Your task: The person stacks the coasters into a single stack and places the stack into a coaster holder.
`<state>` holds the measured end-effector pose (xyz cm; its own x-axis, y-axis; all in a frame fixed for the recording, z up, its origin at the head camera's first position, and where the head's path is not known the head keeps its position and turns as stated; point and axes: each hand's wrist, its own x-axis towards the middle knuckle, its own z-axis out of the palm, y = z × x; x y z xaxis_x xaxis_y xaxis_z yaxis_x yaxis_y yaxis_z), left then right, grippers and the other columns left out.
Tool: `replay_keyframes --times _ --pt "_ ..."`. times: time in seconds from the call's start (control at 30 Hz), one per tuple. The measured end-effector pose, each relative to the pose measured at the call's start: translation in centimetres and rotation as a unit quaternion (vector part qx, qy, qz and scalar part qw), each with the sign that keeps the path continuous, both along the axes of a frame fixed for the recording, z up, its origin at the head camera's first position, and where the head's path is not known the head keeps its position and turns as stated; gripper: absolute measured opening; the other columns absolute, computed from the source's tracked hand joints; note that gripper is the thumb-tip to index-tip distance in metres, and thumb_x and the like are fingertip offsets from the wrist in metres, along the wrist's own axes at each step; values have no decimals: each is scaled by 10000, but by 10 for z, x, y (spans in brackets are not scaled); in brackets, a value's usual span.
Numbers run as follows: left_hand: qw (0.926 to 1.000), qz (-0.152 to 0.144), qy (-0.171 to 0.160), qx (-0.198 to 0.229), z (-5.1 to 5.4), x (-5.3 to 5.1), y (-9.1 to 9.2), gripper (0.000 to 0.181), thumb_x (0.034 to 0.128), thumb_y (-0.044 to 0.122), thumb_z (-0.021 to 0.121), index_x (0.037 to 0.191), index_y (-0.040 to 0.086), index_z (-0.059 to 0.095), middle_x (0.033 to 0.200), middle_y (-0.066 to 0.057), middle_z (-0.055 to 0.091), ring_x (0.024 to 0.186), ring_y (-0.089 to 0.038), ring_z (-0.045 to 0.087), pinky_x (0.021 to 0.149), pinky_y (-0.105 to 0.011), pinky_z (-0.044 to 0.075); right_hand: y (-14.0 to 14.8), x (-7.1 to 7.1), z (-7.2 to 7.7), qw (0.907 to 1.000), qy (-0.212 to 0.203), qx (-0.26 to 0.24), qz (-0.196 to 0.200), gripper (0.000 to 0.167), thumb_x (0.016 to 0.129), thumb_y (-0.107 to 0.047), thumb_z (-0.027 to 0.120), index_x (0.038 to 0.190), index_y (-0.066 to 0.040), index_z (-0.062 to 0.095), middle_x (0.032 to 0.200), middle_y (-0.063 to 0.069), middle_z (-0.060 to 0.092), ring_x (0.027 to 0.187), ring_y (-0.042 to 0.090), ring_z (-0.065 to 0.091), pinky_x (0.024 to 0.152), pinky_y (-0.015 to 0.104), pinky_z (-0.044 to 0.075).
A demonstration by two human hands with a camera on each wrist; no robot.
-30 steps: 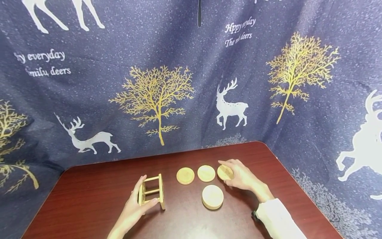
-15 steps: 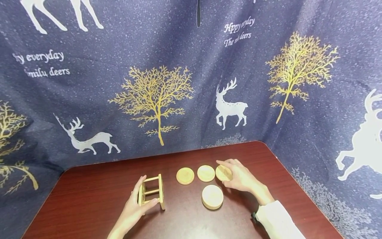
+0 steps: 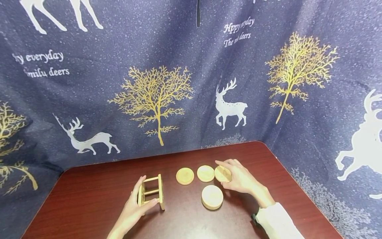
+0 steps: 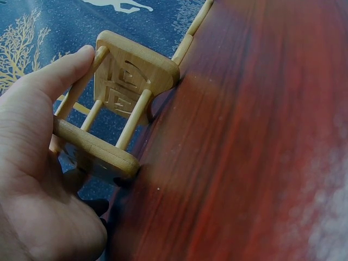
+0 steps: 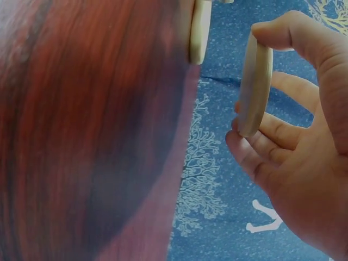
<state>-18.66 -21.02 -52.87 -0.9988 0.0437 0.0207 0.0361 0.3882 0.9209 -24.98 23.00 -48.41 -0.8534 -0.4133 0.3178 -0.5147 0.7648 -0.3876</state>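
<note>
From my place far from the table, I watch two bare hands at work. The left hand (image 3: 134, 208) grips a small wooden holder (image 4: 125, 79), which is made of two end panels joined by thin rods. Its thumb lies along one rod, and the other fingers are round the far side, so the holder is clamped between them. In the left wrist view I can see grooves cut in the inner face of the farther panel. The holder is at the left part of the dark red table (image 3: 98, 199).

The right hand (image 3: 241, 179) pinches a wooden disc (image 5: 256, 87) by its edge — the thumb on one side, the fingertips on the opposite side. This held disc is just beside a pale disc (image 3: 206, 173); I cannot tell if the two are touching, nor if the held one rests on the wood. Further to the left there is a rimmed disc (image 3: 185, 176), a little apart from the pale one. Nearer to the person stands a thick round pile (image 3: 212, 197) — I cannot count its layers. The right arm wears a white sleeve (image 3: 279, 220). Behind everything hangs a blue cloth (image 3: 191, 46) with deer and golden trees.
</note>
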Motion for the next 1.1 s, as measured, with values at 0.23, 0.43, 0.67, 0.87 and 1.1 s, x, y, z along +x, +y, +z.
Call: replay_keyframes --times 0.23,0.43,0.67,0.87,1.1 --pt "10000 -10 -1 -8 0 -1 0 1067 919 293 921 1763 268 269 1814 -155 264 1411 -446 565 896 -411 566 -4 3 4 9999 81 -75 99 833 759 -179 937 1546 -142 667 1302 46 691 1250 290 608 975 542 576" --pt "10000 -13 -61 71 -1 -1 -1 1074 917 289 922 1765 288 262 1805 -186 279 1386 -436 597 901 -420 555 -6 5 6 9997 113 -158 179 832 754 -181 936 1541 -145 672 1302 49 693 1237 274 610 982 530 570" --pt "10000 -12 -57 74 -1 0 -1 1073 916 288 923 1764 292 265 1799 -192 287 1407 -434 572 906 -419 549 -8 7 6 9991 126 -256 300 859 746 -187 947 1554 -141 659 1291 45 690 1230 260 609 1003 520 569" --pt "9999 12 -77 70 0 1 -1 1073 912 286 928 1761 287 271 1804 -176 282 1406 -453 565 859 -397 559 -10 9 5 9989 39 -229 404 877 726 -200 939 1556 -150 660 1286 22 672 1235 237 596 999 497 568" --pt "9998 -27 121 -141 0 1 0 1059 922 301 918 1762 248 274 1831 -125 250 1498 -480 470 989 -527 555 -11 11 4 9986 -63 -180 486 835 778 -300 965 1543 -143 671 1244 0 657 1197 175 578 973 438 567"
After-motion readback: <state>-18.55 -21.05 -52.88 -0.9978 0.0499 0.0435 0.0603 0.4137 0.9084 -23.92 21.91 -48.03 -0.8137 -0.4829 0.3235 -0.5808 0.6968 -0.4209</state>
